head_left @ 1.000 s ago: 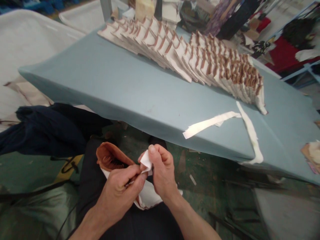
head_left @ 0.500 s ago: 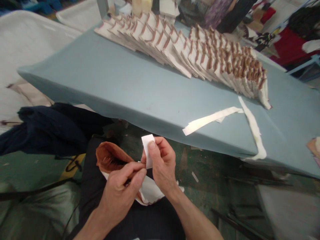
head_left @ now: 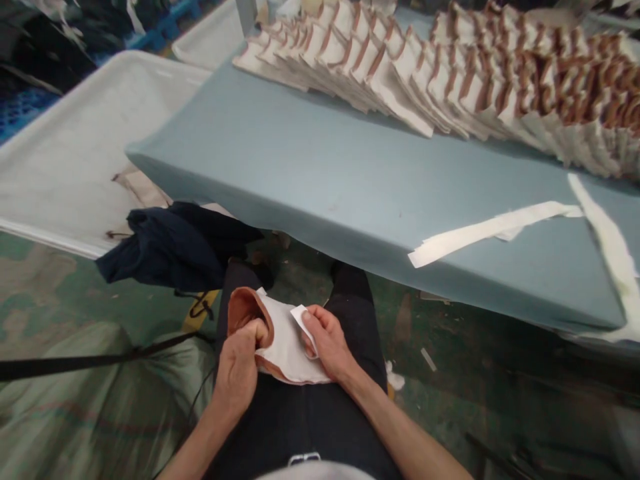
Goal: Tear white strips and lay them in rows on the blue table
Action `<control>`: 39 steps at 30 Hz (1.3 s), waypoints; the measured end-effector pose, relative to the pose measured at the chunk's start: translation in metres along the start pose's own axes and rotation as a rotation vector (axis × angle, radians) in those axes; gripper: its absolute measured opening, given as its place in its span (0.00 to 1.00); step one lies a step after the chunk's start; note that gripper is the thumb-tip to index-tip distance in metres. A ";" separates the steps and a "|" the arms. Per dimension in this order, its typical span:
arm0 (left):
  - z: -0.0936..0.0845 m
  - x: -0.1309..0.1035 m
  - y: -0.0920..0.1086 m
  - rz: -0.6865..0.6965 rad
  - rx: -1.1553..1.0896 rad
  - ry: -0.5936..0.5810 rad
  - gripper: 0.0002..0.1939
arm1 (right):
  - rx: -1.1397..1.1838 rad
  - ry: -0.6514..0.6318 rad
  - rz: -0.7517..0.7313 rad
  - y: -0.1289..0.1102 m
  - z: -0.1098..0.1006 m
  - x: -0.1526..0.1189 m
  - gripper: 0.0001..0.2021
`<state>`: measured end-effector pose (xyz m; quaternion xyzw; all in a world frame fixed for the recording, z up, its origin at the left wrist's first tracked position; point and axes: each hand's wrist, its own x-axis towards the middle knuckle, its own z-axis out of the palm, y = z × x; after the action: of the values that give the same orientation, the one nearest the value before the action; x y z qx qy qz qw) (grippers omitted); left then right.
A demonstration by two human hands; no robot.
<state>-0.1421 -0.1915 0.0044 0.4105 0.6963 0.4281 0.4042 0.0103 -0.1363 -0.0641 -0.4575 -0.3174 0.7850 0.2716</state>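
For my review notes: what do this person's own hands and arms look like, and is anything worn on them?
The left hand and right hand are ungloved. The left forearm and right forearm show no sleeve, watch or bracelet. No ring is visible, though some left fingers are hidden.

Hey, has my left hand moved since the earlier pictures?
Yes: judged against the blue table, your left hand has moved left, away from the white slip, to the brown-lined opening of the white piece.
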 end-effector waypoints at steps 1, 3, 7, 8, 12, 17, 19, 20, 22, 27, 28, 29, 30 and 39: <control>-0.006 -0.004 -0.002 -0.001 0.004 -0.033 0.34 | -0.006 0.005 0.008 0.003 -0.002 0.000 0.24; -0.020 -0.013 -0.005 -0.009 0.040 -0.128 0.28 | -0.024 0.006 0.017 0.005 -0.005 0.000 0.24; -0.045 -0.026 -0.011 -0.005 0.224 -0.337 0.09 | -0.017 0.021 0.033 0.009 -0.007 0.000 0.25; -0.048 -0.027 -0.012 -0.002 0.259 -0.350 0.09 | -0.005 0.030 0.037 0.010 -0.007 0.000 0.25; -0.046 -0.022 -0.008 0.004 0.261 -0.297 0.14 | -0.037 0.047 0.007 0.000 -0.007 -0.001 0.25; -0.033 0.007 0.021 0.095 0.176 -0.283 0.12 | -0.212 0.024 -0.140 -0.054 -0.002 -0.018 0.25; -0.030 0.019 0.034 0.171 0.137 -0.313 0.11 | -0.286 0.002 -0.243 -0.077 0.002 -0.029 0.23; -0.028 0.025 0.040 0.215 0.119 -0.336 0.11 | -0.328 -0.001 -0.300 -0.088 0.005 -0.035 0.21; -0.025 0.033 0.049 0.286 0.088 -0.381 0.12 | -0.420 0.007 -0.408 -0.106 0.008 -0.046 0.18; -0.020 0.047 0.065 0.276 0.008 -0.440 0.12 | -0.555 0.015 -0.568 -0.134 0.011 -0.064 0.13; -0.020 0.049 0.068 0.267 -0.015 -0.462 0.12 | -0.570 0.006 -0.571 -0.139 0.012 -0.066 0.12; -0.021 0.051 0.072 0.260 -0.040 -0.487 0.12 | -0.587 -0.007 -0.570 -0.143 0.012 -0.068 0.12; -0.021 0.053 0.075 0.255 -0.066 -0.513 0.12 | -0.605 -0.021 -0.572 -0.148 0.012 -0.069 0.12; -0.018 0.062 0.081 0.215 -0.206 -0.638 0.14 | -0.834 -0.070 -0.502 -0.169 0.015 -0.067 0.12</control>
<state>-0.1610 -0.1155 0.0722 0.5518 0.4408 0.3863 0.5933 0.0489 -0.0786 0.1045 -0.4099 -0.7144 0.5160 0.2353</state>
